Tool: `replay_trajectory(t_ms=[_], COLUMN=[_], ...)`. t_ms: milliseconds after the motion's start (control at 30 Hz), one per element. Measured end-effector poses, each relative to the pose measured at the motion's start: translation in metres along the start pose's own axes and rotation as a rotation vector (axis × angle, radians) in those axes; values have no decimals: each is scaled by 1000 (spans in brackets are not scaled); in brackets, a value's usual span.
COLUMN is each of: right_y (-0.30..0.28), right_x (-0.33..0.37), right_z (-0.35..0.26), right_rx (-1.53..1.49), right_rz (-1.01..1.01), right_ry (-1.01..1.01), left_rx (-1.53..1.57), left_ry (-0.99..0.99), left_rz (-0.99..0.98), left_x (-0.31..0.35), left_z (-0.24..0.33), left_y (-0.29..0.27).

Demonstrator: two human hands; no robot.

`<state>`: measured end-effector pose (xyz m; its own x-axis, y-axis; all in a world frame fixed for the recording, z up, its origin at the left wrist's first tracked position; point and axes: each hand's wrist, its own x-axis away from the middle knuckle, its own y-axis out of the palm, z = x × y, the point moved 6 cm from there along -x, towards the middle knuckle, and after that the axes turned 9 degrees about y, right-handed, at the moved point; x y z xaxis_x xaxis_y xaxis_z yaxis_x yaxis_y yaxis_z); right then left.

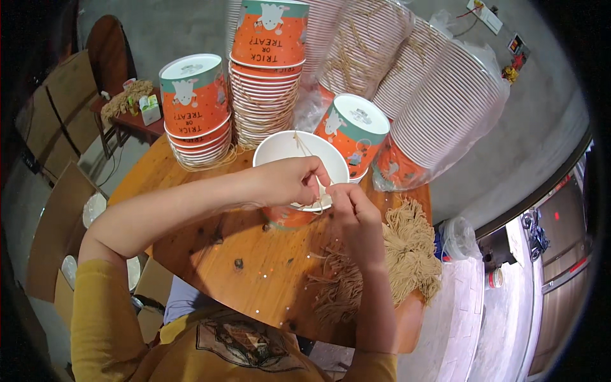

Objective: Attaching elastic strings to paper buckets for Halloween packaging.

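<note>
A paper bucket (265, 153) with a white inside and an orange outside stands mouth up and tilted in front of me on the wooden table. My left hand (294, 181) is over its near rim, fingers pinched on a thin tan cord. The cord (304, 145) crosses the bucket's far inner wall and comes to the near rim. My right hand (358, 219) meets the left at that rim, its thumb and fingertips pinched on the same cord. The exact crossing of the cord between the fingertips is partly hidden.
Bundles of tan cords (410, 254) lie on the table (216, 261) at the right. Behind stand upside-down orange bucket stacks (194, 105), (267, 57) and a single bucket (356, 130). Long bucket stacks in plastic (449, 102) lean at the back right. An open cardboard box (54, 235) is at left.
</note>
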<state>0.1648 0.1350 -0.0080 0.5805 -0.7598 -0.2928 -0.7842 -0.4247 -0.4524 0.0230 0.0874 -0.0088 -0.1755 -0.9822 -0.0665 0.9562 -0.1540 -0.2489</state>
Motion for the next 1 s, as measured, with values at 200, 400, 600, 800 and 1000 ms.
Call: replay_trajectory(t_ms=[200,400,600,800,1000], right_y=[5,6,5,5,6], right_x=[1,2,2,3,3], right_z=[-2,-2,1,-8,-3], right_rx=[48,-104,-109,-101,-121], right_rz=[-67,-118,-167,-134,-169], right_ry=[31,105,143,28,110], left_rx=[-8,-114,-254,-312,-554], left_ry=[-25,-8,-150,-152,132], left_rz=[6,27,-112,-162,-62], left_x=[5,10,7,1,6], left_z=[6,3,12,4,21], left_y=[4,2,3,-4,-2])
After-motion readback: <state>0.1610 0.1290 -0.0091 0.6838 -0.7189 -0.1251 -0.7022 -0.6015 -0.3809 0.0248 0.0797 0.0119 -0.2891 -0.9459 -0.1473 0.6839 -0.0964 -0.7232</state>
